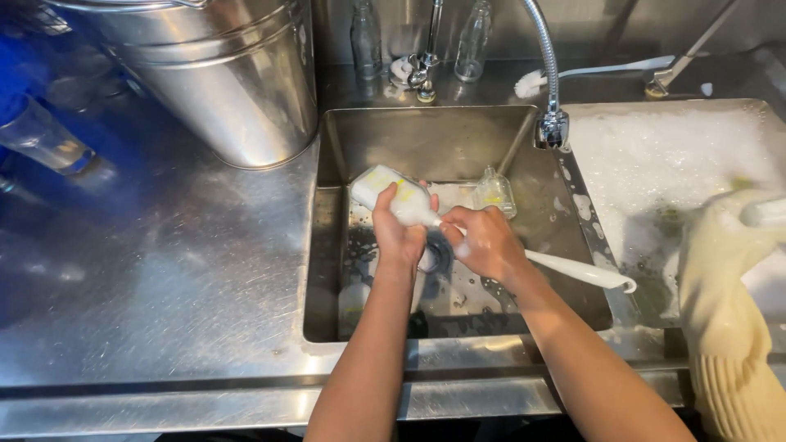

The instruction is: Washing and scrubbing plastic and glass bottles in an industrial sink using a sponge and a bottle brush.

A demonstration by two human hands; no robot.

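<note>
Left hand [399, 233] is clenched around the body of a soapy clear glass bottle with a yellow-and-white label [391, 195], fingers wrapped over the top side. The bottle lies tilted over the square stainless-steel sink basin [426, 135], base toward upper left, neck toward lower right.

Right hand [485, 240] grips the long white plastic bottle-brush handle [583, 271] near the bottle mouth. The brush end is inside the neck and can't be seen. The handle runs out to the lower right and ends in a small hook loop past the basin's edge.

Basin floor is wet, with patchy foam and a round drain just under the hands. A second small clear glass bottle [494, 193] lies on its side in the basin, just beside the right hand, not touching it.

Right of the divider, a second basin full of white foam [663, 155], dense and bubbly. A flexible ribbed metal faucet hose [547, 57] drops to a chrome nozzle at the divider corner.

Counter: brushed steel [164, 278], scratched and reflective. A large cylindrical galvanized metal bucket [221, 74] stands at upper left, near the basin rim. Two empty clear glass bottles [366, 37] stand upright on the back ledge, flanking the tap. At far right, a pale yellow ribbed rubber glove [725, 327] on another person's hand.
</note>
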